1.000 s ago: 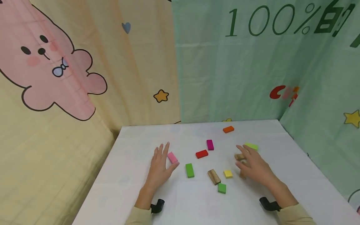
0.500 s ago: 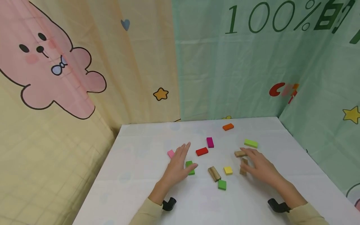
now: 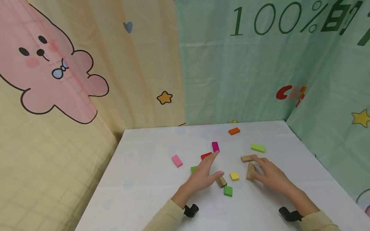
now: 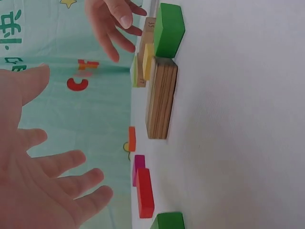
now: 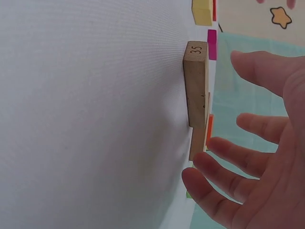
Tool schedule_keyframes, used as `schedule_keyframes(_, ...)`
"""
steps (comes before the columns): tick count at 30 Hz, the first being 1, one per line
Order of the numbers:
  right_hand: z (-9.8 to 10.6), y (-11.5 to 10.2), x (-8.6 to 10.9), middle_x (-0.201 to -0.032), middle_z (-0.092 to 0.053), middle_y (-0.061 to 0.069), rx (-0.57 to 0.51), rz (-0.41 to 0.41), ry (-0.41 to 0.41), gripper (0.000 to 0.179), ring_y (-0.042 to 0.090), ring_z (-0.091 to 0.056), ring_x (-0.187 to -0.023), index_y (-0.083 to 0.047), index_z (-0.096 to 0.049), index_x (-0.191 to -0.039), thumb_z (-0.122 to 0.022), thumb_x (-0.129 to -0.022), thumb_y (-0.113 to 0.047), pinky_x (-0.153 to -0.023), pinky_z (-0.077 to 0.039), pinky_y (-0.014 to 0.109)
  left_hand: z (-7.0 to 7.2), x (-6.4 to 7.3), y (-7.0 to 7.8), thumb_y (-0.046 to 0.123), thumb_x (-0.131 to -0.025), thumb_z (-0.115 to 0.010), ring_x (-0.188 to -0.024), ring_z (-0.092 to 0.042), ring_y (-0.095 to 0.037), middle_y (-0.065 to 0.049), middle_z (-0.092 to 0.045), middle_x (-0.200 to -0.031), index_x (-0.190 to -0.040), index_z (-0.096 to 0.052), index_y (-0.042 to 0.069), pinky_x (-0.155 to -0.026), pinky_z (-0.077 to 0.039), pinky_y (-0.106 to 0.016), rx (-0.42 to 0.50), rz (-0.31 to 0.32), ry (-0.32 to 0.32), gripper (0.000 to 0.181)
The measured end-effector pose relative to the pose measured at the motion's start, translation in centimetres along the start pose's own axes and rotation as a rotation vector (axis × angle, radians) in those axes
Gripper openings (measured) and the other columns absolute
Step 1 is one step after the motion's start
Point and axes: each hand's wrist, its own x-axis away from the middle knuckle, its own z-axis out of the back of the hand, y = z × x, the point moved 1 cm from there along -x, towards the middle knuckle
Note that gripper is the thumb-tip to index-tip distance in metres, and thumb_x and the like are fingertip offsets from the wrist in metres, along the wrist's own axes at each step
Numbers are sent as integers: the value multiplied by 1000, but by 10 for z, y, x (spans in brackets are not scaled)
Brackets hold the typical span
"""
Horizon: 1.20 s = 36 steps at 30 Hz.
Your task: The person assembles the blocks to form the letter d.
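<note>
Reaching in from the near side of the counter (image 3: 115, 199), the left hand (image 3: 199, 179) and right hand (image 3: 273, 177) both hold nothing, fingers loosely extended. The left has just swept rightward, away from the pink block, to hang over the middle; the right has barely shifted. No block appears displaced, so I judge the work to be at a reaching stage, before any grip. Nearest lies a small green block (image 3: 228, 191), at the near end of a grained wooden block (image 3: 222, 182) that the left hand partly hides, with a yellow block (image 3: 234, 176) just to their right. By the right thumb is a wooden block marked 35 (image 5: 196, 88); whether they touch I cannot tell. The sweep now covers most of a longer green block (image 3: 193, 169) and leaves the pink block (image 3: 177, 160) fully exposed towards the left edge. Beyond, another wooden block (image 3: 246, 158) lies by the right fingertips and a red block (image 3: 206, 155) is partly behind the left fingers. Farther on are a lime block (image 3: 258, 148) towards the right edge, a magenta block (image 3: 215, 146) at the left fingertips as seen from the head, and an orange block (image 3: 234, 131) near the far edge, before a green curtain (image 3: 231, 80).
</note>
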Motion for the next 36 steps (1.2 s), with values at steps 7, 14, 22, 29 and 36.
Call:
schedule_keyframes(7,-2,2,-2,-127,-56,27,19,-50,-48,83,45,-57,-113,-3,-47,-147,-77,-85,-50,-84,-50,60,-19,-16,11,49,-97,-62,-144,-35,-12,15,-34,-158,-159,-25,39,-108,-42,-44,81,23,-66,72)
schedule_keyframes(14,-5,6,-4,-117,-59,21,55,-69,-57,85,37,-59,-103,4,-54,-139,-76,-83,-56,-77,-52,55,-41,-30,13,49,-99,-60,-136,-46,-14,6,-49,-150,-156,-32,38,-103,-45,-42,145,73,-140,65)
schedule_keyframes(22,-5,10,-8,-117,-56,16,31,-47,-82,83,33,-55,-102,4,-59,-134,-75,-82,-60,-77,-50,51,-51,-48,9,48,-99,-60,-130,-50,-12,9,-54,-144,-151,-46,34,-104,-45,-41,174,110,-157,56)
schedule_keyframes(29,-7,14,-7,-115,-56,14,1,-49,-75,81,30,-53,-99,0,-60,-133,-75,-81,-60,-75,-48,47,-65,-60,11,41,-98,-64,-121,-50,-6,10,-61,-133,-140,-61,30,-98,-46,-30,72,87,-154,43)
schedule_keyframes(36,-9,15,-8,-118,-55,16,-26,-69,-77,84,33,-53,-103,-2,-56,-137,-75,-81,-62,-78,-49,53,-74,-67,20,43,-93,-71,-106,-44,-6,10,-61,-118,-129,-70,34,-78,-42,-23,-32,128,-81,37)
